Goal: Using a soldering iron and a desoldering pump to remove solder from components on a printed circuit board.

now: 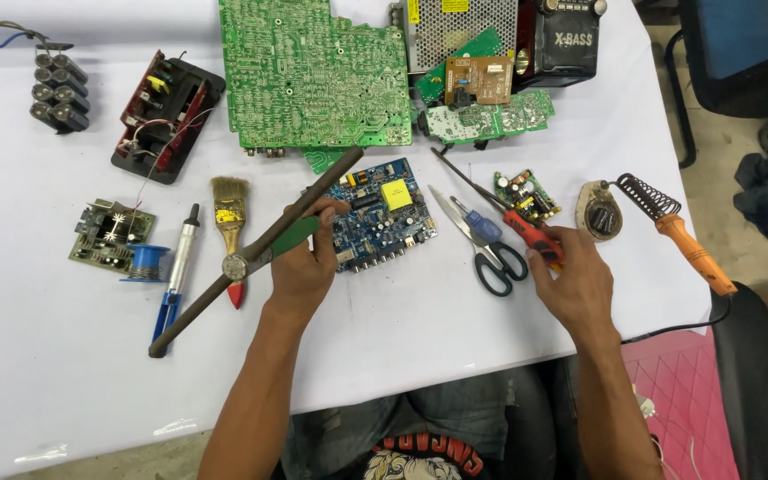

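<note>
My left hand point(302, 267) grips a long dark metal tool point(260, 251) with a green grip and a pivot near its middle. The tool lies slantwise from lower left to upper right. That hand rests at the left edge of a blue circuit board point(382, 216) with a yellow part on it. My right hand point(572, 280) is closed on a red-and-black screwdriver point(531, 233). Its thin shaft points up-left past black-handled scissors point(489, 249).
On the white table lie a large green board point(313, 71), smaller boards point(526, 194), a brush point(228, 209), a blue solder spool point(146, 263), a desoldering pump point(176, 267), a battery pack point(58, 89), a red-black casing point(166, 116) and an orange soldering iron point(688, 247).
</note>
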